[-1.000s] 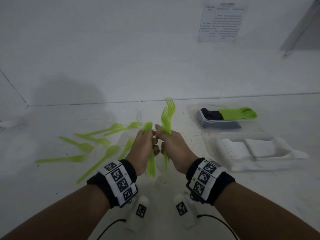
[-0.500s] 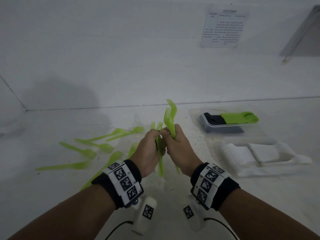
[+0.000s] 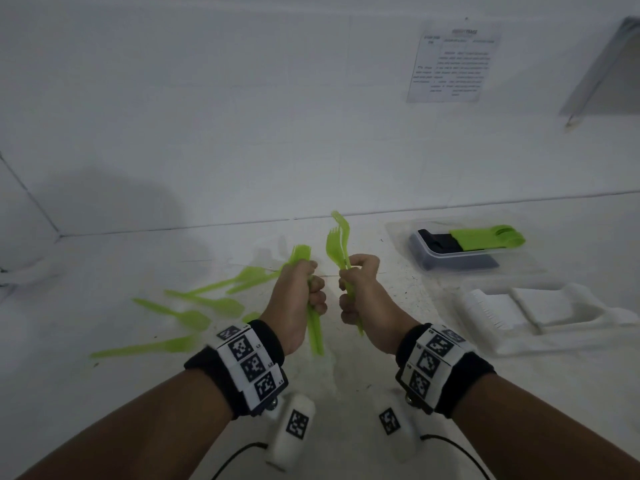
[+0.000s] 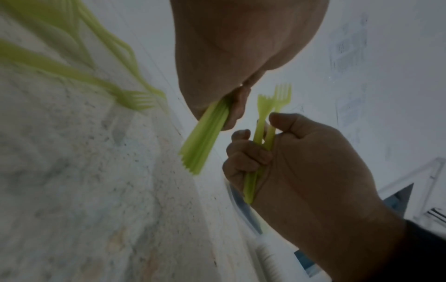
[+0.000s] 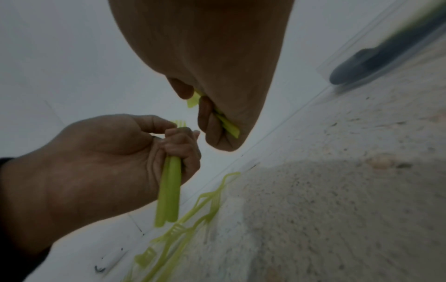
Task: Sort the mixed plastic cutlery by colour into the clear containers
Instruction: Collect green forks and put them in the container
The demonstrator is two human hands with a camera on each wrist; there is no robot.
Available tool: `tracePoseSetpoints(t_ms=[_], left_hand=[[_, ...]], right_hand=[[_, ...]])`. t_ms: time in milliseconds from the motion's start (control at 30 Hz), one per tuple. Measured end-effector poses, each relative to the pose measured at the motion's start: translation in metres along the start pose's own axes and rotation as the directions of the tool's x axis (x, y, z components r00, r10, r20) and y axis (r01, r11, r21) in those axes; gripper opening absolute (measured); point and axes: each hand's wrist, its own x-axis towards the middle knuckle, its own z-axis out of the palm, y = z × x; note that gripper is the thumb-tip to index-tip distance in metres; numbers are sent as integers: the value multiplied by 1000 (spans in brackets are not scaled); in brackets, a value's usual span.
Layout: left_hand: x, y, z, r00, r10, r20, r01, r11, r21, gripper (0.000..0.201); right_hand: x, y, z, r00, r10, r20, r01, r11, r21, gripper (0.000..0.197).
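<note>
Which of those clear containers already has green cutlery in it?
The far clear plastic container, nearest the wall, holds lime-green plastic cutlery lying over black pieces. The nearer clear container holds only white plastic cutlery.

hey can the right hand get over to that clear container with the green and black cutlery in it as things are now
Probably yes. The right hand, gripping green forks, is in the air, and the clear container lies on its own side with only bare tabletop between them.

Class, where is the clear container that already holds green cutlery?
In the head view, the clear container sits far right on the table, beyond the right hand and behind the white tray.
</note>
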Motion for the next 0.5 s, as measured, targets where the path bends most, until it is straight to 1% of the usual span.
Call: tracePoseSetpoints(t_ms=[67,100,133,167,233,300,400,500], left_hand=[[1,3,-2,999,24,21,-25,999,26,28],[1,3,-2,999,36,30,-38,997,64,37],[1,3,0,998,52,34,-56,993,106,42],[1,3,1,997,65,29,-69,988,140,43],[3,1,2,997,71,-5,-69,983,173,38],[5,1,-1,998,49,-35,-44,990,135,32],[6,1,-8,1000,6,-23,-5,998,60,33],[5,-2,-12,999,30,20,-31,998,51,38]], right_hand=[[-1,-1,2,1000,-28,6,28,997,-67,7],[-1,0,5,999,-43,22,45,993,-110,11],[-1,2,9,997,-60,41,66,986,-151,14],[-1,4,14,995,-82,63,92,977,-190,16],[-3,9,21,988,-131,82,149,952,-269,22],[-8,11,26,980,-190,66,201,934,-295,29],[-11,13,27,967,-255,12,243,904,-351,30],[-8,15,25,956,-294,-23,259,874,-411,29]])
